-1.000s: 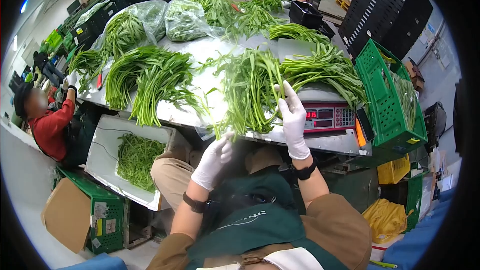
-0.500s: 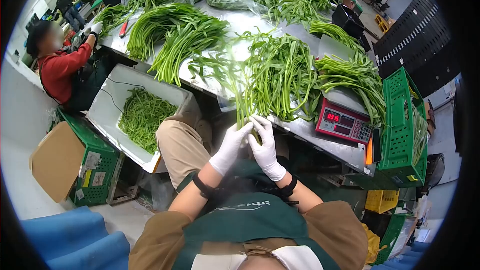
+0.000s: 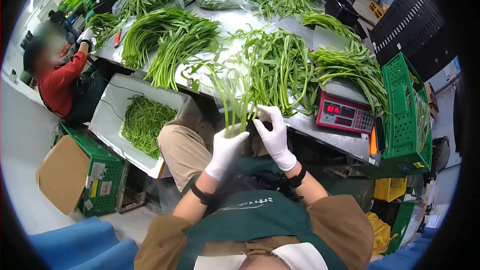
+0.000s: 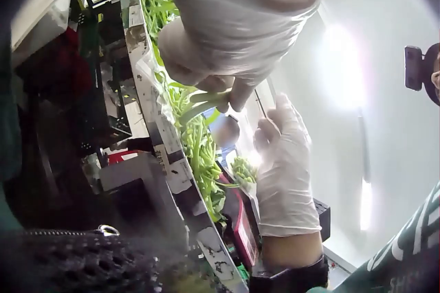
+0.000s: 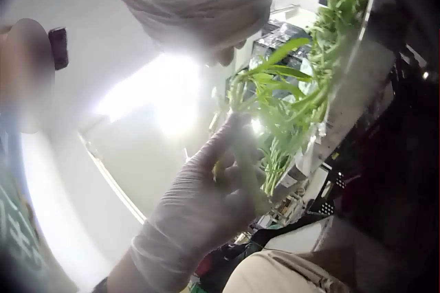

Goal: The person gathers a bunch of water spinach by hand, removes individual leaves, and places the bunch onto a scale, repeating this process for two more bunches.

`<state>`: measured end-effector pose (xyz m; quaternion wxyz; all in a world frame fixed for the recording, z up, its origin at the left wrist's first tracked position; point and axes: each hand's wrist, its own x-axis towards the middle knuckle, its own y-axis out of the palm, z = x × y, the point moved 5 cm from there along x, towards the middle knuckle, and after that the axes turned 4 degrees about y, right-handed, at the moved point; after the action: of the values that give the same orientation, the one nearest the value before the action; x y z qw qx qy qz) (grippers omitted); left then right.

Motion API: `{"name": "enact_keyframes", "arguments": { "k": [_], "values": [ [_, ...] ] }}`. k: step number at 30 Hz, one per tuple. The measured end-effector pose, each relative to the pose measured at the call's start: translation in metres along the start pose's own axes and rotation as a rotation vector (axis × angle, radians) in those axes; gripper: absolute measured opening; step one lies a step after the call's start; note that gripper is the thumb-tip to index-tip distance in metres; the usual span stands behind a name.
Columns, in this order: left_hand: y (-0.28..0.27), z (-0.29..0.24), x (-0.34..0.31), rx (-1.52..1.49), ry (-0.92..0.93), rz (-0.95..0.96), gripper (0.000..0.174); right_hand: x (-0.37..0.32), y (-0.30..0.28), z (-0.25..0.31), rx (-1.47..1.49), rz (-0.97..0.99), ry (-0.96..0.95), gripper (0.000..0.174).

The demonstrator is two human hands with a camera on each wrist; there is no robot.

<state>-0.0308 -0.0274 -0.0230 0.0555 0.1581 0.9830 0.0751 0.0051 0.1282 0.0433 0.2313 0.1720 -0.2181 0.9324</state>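
My gloved left hand [image 3: 226, 154] grips a few long green stems of water spinach [image 3: 234, 112] by their lower ends, in front of the table edge. Their leafy tops stand up and lean away, partly blurred. Close on the right, my gloved right hand [image 3: 274, 137] has its thumb and forefinger apart in a loose curve beside the stems. In the left wrist view the right hand [image 4: 285, 169] shows bent fingers with nothing seen in them. A loose pile of water spinach [image 3: 281, 70] lies on the table just beyond the hands.
A red scale [image 3: 345, 114] reading 0.315 carries another bunch [image 3: 345, 65]. Bunches [image 3: 170, 45] lie on the left of the table [image 3: 235, 20]. A white foam box [image 3: 107, 130] of greens stands below left, a green crate [image 3: 400, 105] at right. A person in red [image 3: 60, 85] works at left.
My right hand came from the pile to meet the left at the stems, then drew slightly apart. The left hand keeps its stems, now spread. The head view has shifted.
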Motion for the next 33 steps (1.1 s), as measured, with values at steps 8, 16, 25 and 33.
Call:
{"name": "enact_keyframes", "arguments": {
  "k": [8, 16, 25, 33],
  "values": [
    [0.005, 0.012, -0.005, -0.030, 0.057, -0.086, 0.024, 0.001, 0.022, 0.007, -0.085, 0.078, -0.046, 0.035],
    [0.006, 0.007, -0.006, -0.149, 0.034, -0.077, 0.024, -0.012, 0.016, 0.010, -0.199, 0.218, -0.176, 0.010],
    [0.005, 0.027, 0.001, -0.286, -0.217, 0.057, 0.033, 0.048, -0.066, 0.081, 0.700, -0.304, 0.044, 0.008],
    [0.005, 0.032, -0.010, -0.437, -0.323, 0.167, 0.050, 0.045, 0.005, 0.022, -0.007, 0.117, -0.105, 0.011]
  ]
}}
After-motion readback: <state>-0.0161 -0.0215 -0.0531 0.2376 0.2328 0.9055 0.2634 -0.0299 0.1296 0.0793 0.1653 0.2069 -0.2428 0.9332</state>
